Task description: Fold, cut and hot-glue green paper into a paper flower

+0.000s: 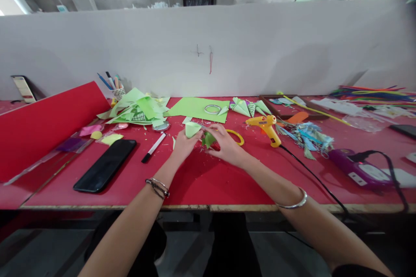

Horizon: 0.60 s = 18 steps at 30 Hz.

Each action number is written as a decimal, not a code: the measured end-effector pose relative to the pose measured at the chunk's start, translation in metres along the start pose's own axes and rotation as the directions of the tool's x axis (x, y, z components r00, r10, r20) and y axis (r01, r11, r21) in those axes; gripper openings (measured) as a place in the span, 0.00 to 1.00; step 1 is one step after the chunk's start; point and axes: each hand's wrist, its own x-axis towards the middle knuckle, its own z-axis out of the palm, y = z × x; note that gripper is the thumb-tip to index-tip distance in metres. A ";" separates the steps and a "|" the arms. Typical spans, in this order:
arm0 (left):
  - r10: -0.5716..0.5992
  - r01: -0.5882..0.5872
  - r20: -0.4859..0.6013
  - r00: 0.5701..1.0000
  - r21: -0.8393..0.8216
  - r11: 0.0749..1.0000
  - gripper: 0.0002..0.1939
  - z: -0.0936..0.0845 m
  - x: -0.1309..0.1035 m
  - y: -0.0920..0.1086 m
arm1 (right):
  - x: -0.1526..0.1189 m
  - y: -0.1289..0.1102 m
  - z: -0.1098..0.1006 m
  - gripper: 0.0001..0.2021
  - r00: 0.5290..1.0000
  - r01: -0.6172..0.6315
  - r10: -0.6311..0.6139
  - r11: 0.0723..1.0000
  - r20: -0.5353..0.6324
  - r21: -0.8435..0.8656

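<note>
A small light green paper cone point(193, 129) is gripped by my left hand point(184, 143), its wide mouth facing up. My right hand point(227, 145) is beside it, fingertips at the cone's right side, thumb spread well apart from the fingers. Whether those fingertips touch the paper, I cannot tell. Between the hands shows a darker green scrap point(208, 139) over the red table. Scissors with a yellow handle point(238, 136) lie just behind my right hand, their blades hidden. Several finished-looking green paper cones point(241, 107) lie farther back.
On the red table point(208, 186), a black phone point(105, 165) and marker point(154, 147) lie left. Green paper scraps point(139, 110) and a green sheet point(188, 107) lie behind. To the right are a yellow glue gun point(268, 127) with its cord and a purple power strip point(360, 171).
</note>
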 end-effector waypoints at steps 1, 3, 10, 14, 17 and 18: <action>0.005 -0.005 0.014 1.000 -0.008 1.000 0.14 0.000 0.000 0.000 | 0.000 0.000 0.001 0.28 1.000 -0.014 0.014 1.000 -0.009 0.001; 0.007 -0.006 0.052 0.999 -0.028 1.000 0.14 0.001 -0.001 0.000 | 0.000 -0.001 0.002 0.26 0.999 -0.031 0.031 1.000 -0.022 -0.001; -0.009 0.020 0.156 0.988 -0.074 0.997 0.16 0.001 -0.003 0.004 | -0.002 0.004 0.004 0.19 0.997 -0.051 0.048 0.997 -0.053 -0.054; 0.020 -0.017 0.176 0.984 -0.021 1.000 0.17 0.000 -0.002 0.002 | -0.001 0.004 0.001 0.15 0.996 -0.062 0.059 0.998 -0.061 -0.034; 0.043 -0.051 0.154 0.987 0.047 0.998 0.17 0.000 -0.002 0.000 | 0.000 0.004 0.000 0.14 0.997 -0.075 0.074 0.997 -0.037 -0.033; 0.057 -0.069 0.149 0.987 0.072 0.995 0.17 0.000 -0.002 0.000 | 0.001 0.004 0.000 0.14 0.997 -0.076 0.075 0.996 -0.030 -0.042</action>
